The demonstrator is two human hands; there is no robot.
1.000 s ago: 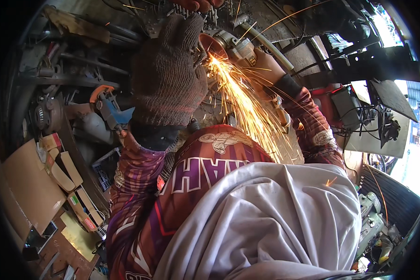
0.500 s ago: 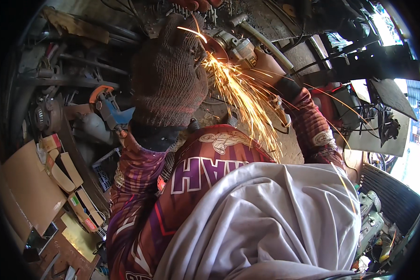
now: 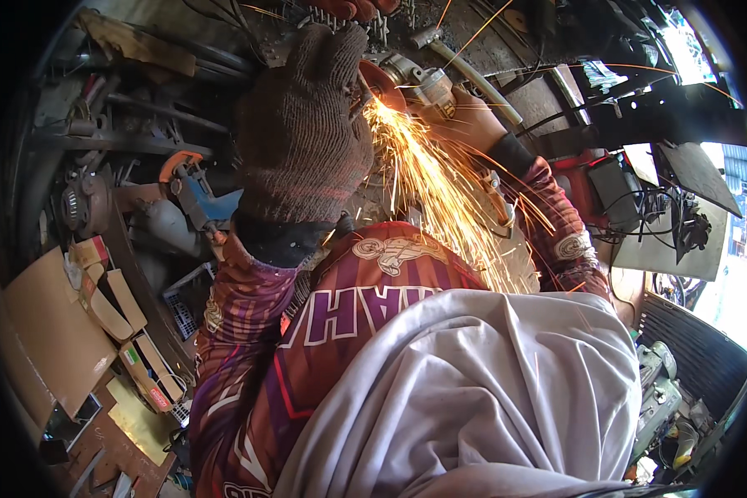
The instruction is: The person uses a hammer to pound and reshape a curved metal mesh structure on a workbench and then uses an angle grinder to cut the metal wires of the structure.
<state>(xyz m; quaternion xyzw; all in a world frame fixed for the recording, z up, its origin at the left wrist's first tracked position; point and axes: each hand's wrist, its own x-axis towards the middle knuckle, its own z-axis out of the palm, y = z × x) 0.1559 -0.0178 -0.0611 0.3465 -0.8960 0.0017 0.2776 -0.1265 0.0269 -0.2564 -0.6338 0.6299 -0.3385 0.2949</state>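
My left hand (image 3: pixel 303 141), in a dark knitted glove, is closed on a thin metal piece (image 3: pixel 362 90), mostly hidden by the glove. Its edge meets the reddish disc (image 3: pixel 380 83) of an angle grinder (image 3: pixel 432 90). My bare right hand (image 3: pixel 471 124) wraps round the grinder's body from the right. Bright orange sparks (image 3: pixel 427 183) stream from the contact down toward my shirt and right forearm. Just beyond the grinder lies a hammer (image 3: pixel 477 81) with a pale handle.
A blue and orange clamp-like tool (image 3: pixel 207 199) stands left of my left wrist. Cardboard boxes (image 3: pixel 54 332) lie at the lower left. Metal bars (image 3: pixel 166 116) crowd the far left. Something dark red (image 3: pixel 353 8) shows at the top edge. Cables (image 3: pixel 639 199) hang at the right.
The spray of sparks has grown thicker and wider, with stray streaks at the upper right. My left hand has shifted slightly, its upper fingers showing more. The grinder stays almost in place.
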